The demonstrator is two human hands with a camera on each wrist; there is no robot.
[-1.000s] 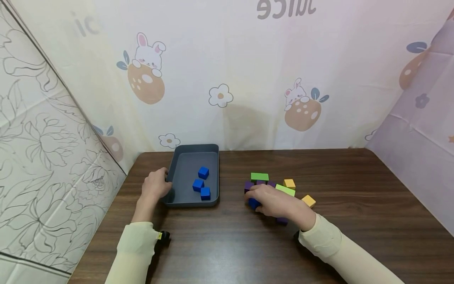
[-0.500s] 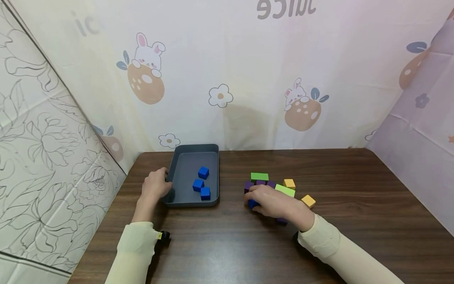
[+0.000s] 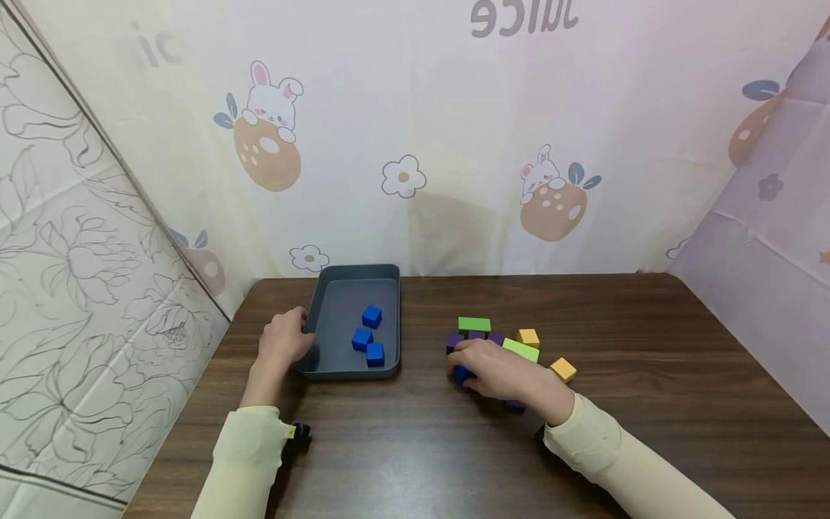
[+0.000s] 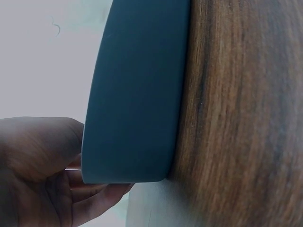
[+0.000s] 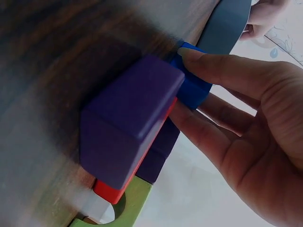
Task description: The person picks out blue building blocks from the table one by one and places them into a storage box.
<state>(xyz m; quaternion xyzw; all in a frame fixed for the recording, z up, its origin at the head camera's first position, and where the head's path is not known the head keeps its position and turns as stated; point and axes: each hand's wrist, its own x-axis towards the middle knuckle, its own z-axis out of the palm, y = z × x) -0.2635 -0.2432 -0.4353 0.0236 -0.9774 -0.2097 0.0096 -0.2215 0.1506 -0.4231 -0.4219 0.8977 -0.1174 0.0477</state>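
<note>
In the head view my left hand (image 3: 283, 337) grips the left wall of a dark grey tray (image 3: 353, 374). Three blue cubes lie inside it, one being the front cube (image 3: 375, 354). The left wrist view shows the tray's outer wall (image 4: 135, 94) close up, with thumb and fingers at its end. My right hand (image 3: 496, 367) pinches a blue cube (image 5: 194, 90) between thumb and fingertips, low at the left side of a group of blocks. A purple block (image 5: 128, 106) stands right beside that cube, with a red block (image 5: 110, 191) behind it.
Around the right hand are a green block (image 3: 475, 324), a light green block (image 3: 521, 349), several purple blocks (image 3: 455, 342) and two yellow blocks, one a yellow cube (image 3: 563, 370). A green arched block (image 5: 135, 201) shows from the right wrist. Patterned curtains (image 3: 402, 231) bound the brown table (image 3: 415, 461).
The right thumb has drawn in against the blue cube, and hand and cube have shifted slightly left. The left hand, the tray and its cubes stay put.
</note>
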